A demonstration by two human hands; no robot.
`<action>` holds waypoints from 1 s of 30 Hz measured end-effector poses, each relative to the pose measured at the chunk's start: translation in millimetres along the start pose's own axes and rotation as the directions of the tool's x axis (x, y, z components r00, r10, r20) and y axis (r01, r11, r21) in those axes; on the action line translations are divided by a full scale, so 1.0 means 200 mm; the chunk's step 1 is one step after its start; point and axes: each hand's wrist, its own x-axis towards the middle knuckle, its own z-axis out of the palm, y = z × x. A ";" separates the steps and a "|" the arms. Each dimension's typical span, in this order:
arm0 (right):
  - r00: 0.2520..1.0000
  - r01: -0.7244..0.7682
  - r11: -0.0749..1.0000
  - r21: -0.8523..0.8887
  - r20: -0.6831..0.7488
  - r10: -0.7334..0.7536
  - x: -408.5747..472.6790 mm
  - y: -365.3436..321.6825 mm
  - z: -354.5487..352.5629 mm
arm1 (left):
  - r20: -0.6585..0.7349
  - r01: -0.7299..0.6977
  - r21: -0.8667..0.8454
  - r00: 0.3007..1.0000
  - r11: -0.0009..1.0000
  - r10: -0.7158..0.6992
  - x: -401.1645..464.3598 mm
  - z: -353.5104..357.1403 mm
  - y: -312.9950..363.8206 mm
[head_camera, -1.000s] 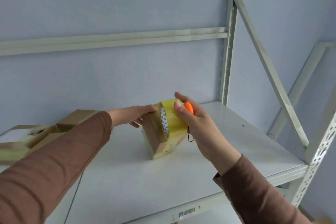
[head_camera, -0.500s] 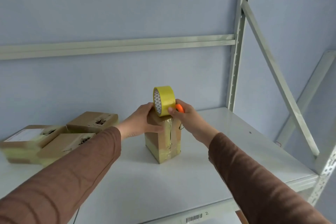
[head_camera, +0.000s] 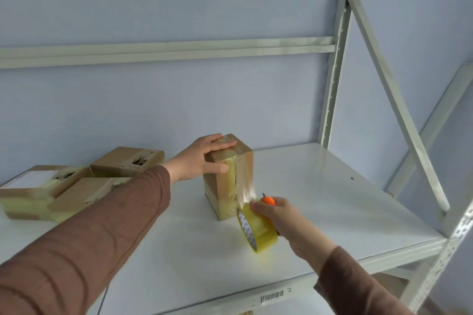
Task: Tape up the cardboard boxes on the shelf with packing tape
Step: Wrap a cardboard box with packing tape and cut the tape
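The shelf (head_camera: 320, 186) is a pale metal board, and on it, near the middle, stands the box (head_camera: 230, 179) that is now being taped, upright on its small end. At the left edge of the shelf lie three other boxes (head_camera: 76, 186) close together; whether they are finished I cannot tell. The left hand (head_camera: 204, 158) rests on the top of the standing box, fingers flat over the top and thumb on the front face, so it holds the box steady. The right hand (head_camera: 279, 215) grips the tape roll (head_camera: 258, 230) low beside the front right corner of the box, with a strip stretched from the box side down to the roll. Under the same fingers shows a small orange thing (head_camera: 269, 201), probably a cutter. The step seems to be the drawing of tape down the front side. The next move probably needs pressing the strip flat and cutting it.
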 end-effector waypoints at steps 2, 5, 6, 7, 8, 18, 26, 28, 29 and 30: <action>0.997 -0.080 0.997 -0.006 -0.010 0.080 0.03 0.04 0.02 | -0.004 0.030 -0.032 1.000 0.999 -0.031 0.01 0.00 0.01; 0.998 0.022 0.999 -0.036 -0.063 -0.024 0.03 0.01 0.01 | -0.022 0.059 -0.148 0.998 0.987 -0.063 0.01 -0.03 0.04; 0.994 0.078 0.996 -0.034 -0.074 -0.081 0.01 -0.03 0.01 | -0.021 0.071 -0.215 0.997 0.974 -0.077 0.01 -0.05 0.05; 0.989 0.128 0.992 -0.004 -0.078 -0.128 -0.01 -0.07 0.00 | -0.014 0.090 -0.274 0.995 0.958 -0.098 0.01 -0.06 0.04; 0.983 0.172 0.985 0.034 -0.075 -0.169 -0.02 -0.10 0.00 | -0.016 0.120 -0.316 0.991 0.941 -0.132 0.01 -0.07 0.04; 0.873 0.481 0.868 0.119 0.021 -0.487 -0.02 -0.08 0.06 | -0.199 0.044 -0.113 0.978 0.993 -0.066 -0.05 -0.08 -0.10; 0.878 0.461 0.884 0.078 0.101 -0.468 0.13 -0.04 0.08 | 0.111 -0.065 0.421 0.994 0.905 0.020 -0.04 -0.03 -0.09; 0.894 0.435 0.898 0.065 0.085 -0.440 0.18 -0.07 0.10 | 0.216 -0.059 0.423 0.976 0.904 -0.038 -0.06 -0.01 -0.08; 0.907 0.411 0.909 0.070 0.066 -0.415 0.20 -0.09 0.12 | 0.254 -0.048 0.396 0.965 0.917 -0.059 -0.07 0.01 -0.07; 0.919 0.387 0.919 0.077 0.044 -0.391 0.23 -0.11 0.13 | 0.283 -0.047 0.380 0.957 0.924 -0.068 -0.09 0.03 -0.05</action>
